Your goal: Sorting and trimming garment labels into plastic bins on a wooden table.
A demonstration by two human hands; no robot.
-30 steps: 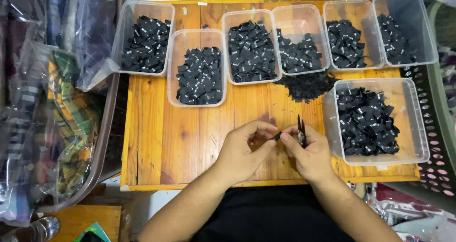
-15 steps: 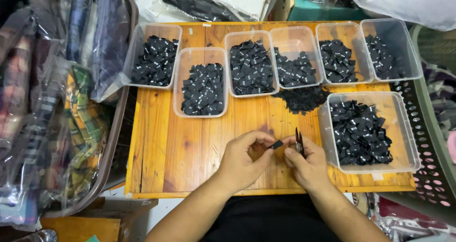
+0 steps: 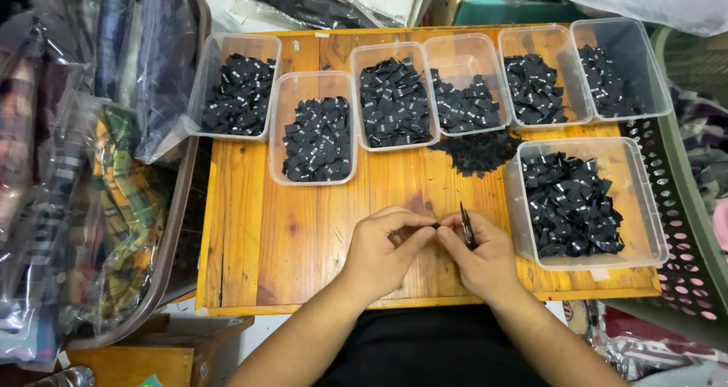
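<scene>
Hands pinch a small black label over the table
Left hand (image 3: 383, 250) and right hand (image 3: 478, 254) meet fingertip to fingertip on the label (image 3: 435, 225); right also grips snips (image 3: 466, 226), near the right tub (image 3: 644, 197)

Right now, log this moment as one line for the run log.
left hand: pinching small black label | right hand: same label, holding small snips | wooden table: seven clear tubs of black labels

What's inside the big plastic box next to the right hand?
The clear box holds a heap of small black fabric labels, some with tiny white marks. Whatever lies beneath the heap is covered, so it cannot be seen.
</scene>
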